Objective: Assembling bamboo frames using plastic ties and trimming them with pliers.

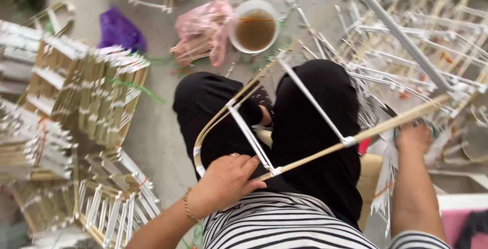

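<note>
Bamboo and paper, mostly matt

The bent frame (pixel 284 122) is showing smooth pale bamboo strips bound with white paper wraps; the floor (pixel 157 127) is looking like rough grey concrete, the bowl (pixel 253 26) glossy white.

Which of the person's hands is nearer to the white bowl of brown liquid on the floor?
Left. The left hand rests on the bamboo frame below the white bowl; the right hand is farther off, down to its right.

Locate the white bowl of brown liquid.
In the head view, the white bowl sits on the floor at top centre, just right of the pink plastic bag, beyond the person's knees.
</note>
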